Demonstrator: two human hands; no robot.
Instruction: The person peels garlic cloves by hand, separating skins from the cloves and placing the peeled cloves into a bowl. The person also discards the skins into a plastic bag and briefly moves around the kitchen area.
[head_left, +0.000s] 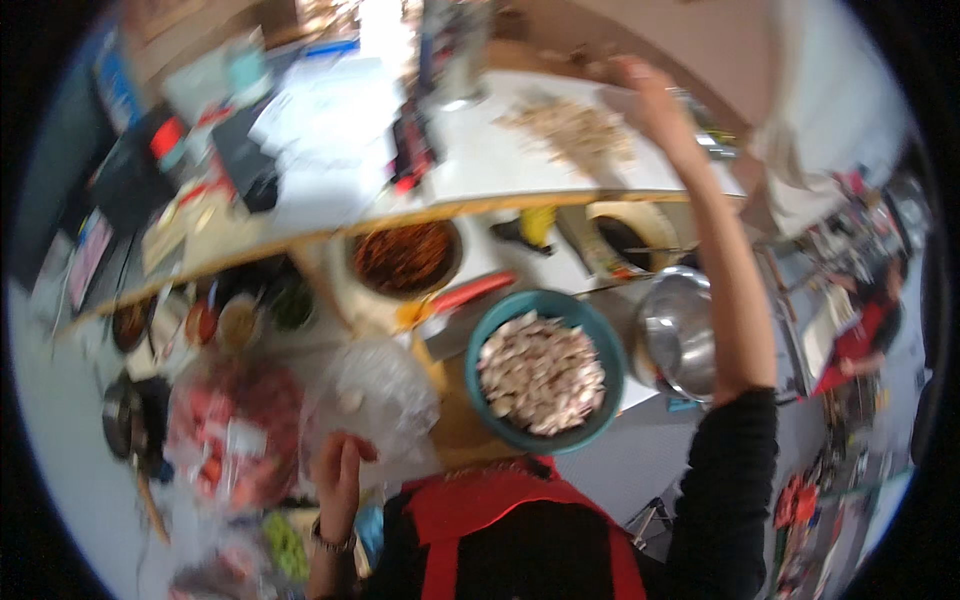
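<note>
My left hand (339, 472) hovers at the near edge of a clear plastic bag (375, 382), fingers loosely bent and apart, with nothing visible in them. One small pale piece (351, 400), perhaps a garlic clove, lies on the bag. My right hand (652, 105) is stretched far forward over a white shelf (480, 169), beside a pile of pale, dry flakes (574, 135) that look like garlic skins. That hand is blurred, and whether it grips anything is not clear. Before me stands a teal bowl (480, 409) filled with garlic cloves (540, 375).
A cleaver (457, 322) with a red handle lies behind the bowl. A steel bowl (679, 330) stands under my right forearm. Further back is a pot of reddish-brown food (405, 255). Bagged pink-red items (232, 435) sit left. Another person (862, 337) is at far right.
</note>
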